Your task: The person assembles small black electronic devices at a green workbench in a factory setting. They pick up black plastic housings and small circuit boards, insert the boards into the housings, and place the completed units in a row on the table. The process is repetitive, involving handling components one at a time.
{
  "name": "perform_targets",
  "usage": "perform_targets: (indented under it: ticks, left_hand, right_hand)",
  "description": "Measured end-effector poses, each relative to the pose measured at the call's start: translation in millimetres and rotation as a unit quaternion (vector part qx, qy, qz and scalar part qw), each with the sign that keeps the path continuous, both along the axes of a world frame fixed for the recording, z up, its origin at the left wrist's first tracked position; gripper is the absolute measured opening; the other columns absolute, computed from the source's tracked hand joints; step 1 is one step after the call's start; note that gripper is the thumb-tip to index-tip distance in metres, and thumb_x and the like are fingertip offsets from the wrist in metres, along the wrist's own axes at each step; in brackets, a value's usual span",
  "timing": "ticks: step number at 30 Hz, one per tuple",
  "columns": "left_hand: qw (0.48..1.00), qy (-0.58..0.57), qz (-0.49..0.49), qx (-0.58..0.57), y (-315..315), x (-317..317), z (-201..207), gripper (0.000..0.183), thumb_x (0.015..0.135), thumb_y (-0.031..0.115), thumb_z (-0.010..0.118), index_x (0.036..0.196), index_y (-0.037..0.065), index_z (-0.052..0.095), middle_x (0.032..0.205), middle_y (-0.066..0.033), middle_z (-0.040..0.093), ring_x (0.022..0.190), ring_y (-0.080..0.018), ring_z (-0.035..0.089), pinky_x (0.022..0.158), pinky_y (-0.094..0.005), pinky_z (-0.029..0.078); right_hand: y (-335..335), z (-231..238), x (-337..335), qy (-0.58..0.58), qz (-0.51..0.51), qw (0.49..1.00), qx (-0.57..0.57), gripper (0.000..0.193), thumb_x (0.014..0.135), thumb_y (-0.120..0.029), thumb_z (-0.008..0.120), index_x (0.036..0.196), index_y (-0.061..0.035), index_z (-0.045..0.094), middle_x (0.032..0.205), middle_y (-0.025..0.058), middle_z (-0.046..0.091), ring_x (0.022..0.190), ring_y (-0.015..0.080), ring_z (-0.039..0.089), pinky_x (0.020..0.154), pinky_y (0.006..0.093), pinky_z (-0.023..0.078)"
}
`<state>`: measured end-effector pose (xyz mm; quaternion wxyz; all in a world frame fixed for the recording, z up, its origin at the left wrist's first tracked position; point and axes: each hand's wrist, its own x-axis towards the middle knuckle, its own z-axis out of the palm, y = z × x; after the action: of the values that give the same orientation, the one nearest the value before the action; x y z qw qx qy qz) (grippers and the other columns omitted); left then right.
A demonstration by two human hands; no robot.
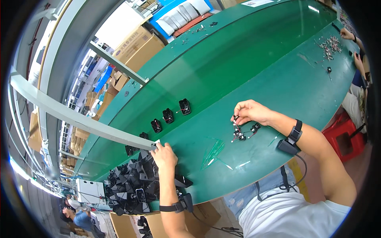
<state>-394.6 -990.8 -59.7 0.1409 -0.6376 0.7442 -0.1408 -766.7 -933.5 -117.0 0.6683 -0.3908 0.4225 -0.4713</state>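
Note:
My left hand (164,155) reaches to the edge of a heap of black plastic housings (131,180), its fingers curled on one black plastic housing that they mostly hide. Over the green bench my right hand (253,112) pinches a small black part with thin wires (236,119) between thumb and fingertips. Just below it, more small black wired parts (239,135) touch or almost touch the bench top; another black part (254,128) lies to their right. Thin green strips (214,154) are scattered between my two hands.
Beyond the bench, a green conveyor belt (222,79) carries several open black housings (184,106) with wires. A grey metal beam (79,121) crosses at left. At far right, another person's hands (348,35) work near a pile of small wired parts (330,47); a red stool (344,137) stands below.

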Motion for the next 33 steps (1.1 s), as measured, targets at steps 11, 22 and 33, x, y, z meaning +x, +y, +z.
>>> perform_targets:
  ticks: [11, 22, 33]
  left_hand:
    - [0.663, 0.724, -0.056, 0.184, 8.4, -127.2, -47.0, 0.022, 0.090, 0.018, 0.070, 0.105, 0.004, 0.062, 0.097, -0.0029, 0.063, 0.088, -0.0104, 0.057, 0.077, -0.0254, 0.046]
    - [0.540, 0.799, -0.095, 0.249, 22.1, -153.6, -53.1, 0.055, 0.081, 0.004, 0.077, 0.127, 0.006, 0.047, 0.107, -0.0072, 0.057, 0.067, -0.0068, 0.058, 0.049, -0.0186, 0.041]
    - [0.477, 0.806, -0.063, 0.346, 28.2, -154.0, -45.9, 0.075, 0.085, -0.004, 0.069, 0.150, 0.007, 0.033, 0.126, -0.0129, 0.053, 0.092, -0.0164, 0.067, 0.063, -0.0266, 0.054]
  right_hand:
    - [3.8, 1.8, 11.7, 0.008, -0.003, 0.994, -0.112, 0.015, 0.088, -0.006, 0.074, 0.095, -0.0020, 0.061, 0.093, 0.0072, 0.071, 0.087, 0.0119, 0.068, 0.076, 0.0254, 0.055]
    - [7.0, 4.6, 8.6, 0.095, -0.094, 0.981, -0.143, 0.020, 0.089, -0.015, 0.076, 0.089, 0.0010, 0.064, 0.098, 0.0098, 0.071, 0.082, 0.0118, 0.068, 0.078, 0.0271, 0.057]
    - [16.3, 14.3, 12.9, 0.090, -0.094, 0.979, -0.155, 0.020, 0.091, -0.008, 0.072, 0.104, 0.0058, 0.067, 0.093, 0.0107, 0.072, 0.085, 0.0119, 0.070, 0.077, 0.0270, 0.059]
